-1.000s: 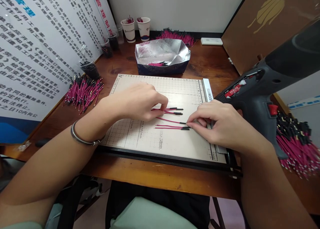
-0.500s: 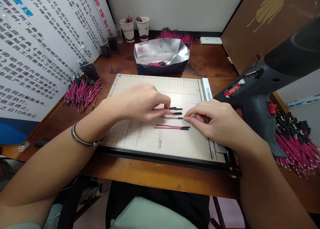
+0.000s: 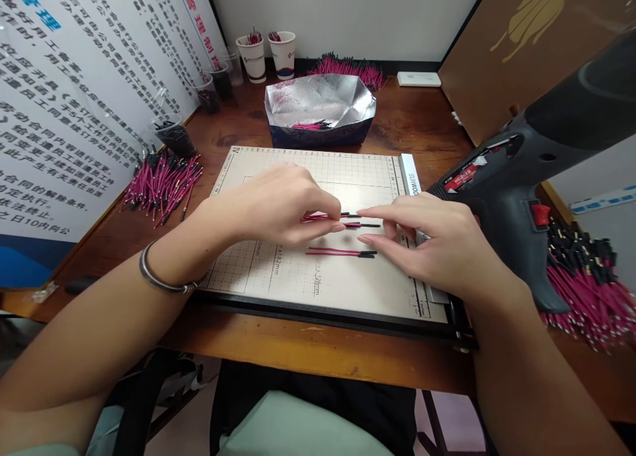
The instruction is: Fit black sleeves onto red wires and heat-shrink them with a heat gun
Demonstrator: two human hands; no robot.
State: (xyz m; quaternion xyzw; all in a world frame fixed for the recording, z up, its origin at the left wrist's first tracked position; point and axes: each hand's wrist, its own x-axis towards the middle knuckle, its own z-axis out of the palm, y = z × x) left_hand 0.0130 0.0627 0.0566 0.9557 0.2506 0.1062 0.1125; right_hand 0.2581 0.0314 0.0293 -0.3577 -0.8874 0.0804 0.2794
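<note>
My left hand (image 3: 283, 204) is closed over the paper trimmer board (image 3: 358, 293), thumb and index finger pinching a few red wires (image 3: 354, 225) with black ends that point right. My right hand (image 3: 430, 237) is open just to the right, its thumb and index finger apart around the black tips with nothing visibly gripped. Below both hands, a pair of red wires (image 3: 338, 252) with black ends lies flat on the board. How many wires sit inside the left pinch is hidden by the fingers.
A heat gun (image 3: 511, 197) stands at the right beside a wire pile (image 3: 586, 284). Another wire bundle (image 3: 161, 184) and a plastic cup (image 3: 173, 134) are at the left. Behind the board sit a foil-lined box (image 3: 320, 134) and paper cups (image 3: 283, 55).
My right thumb and index finger have spread apart from their pinch at a wire's black end. That wire is now gathered at my left fingers, which have hardly moved.
</note>
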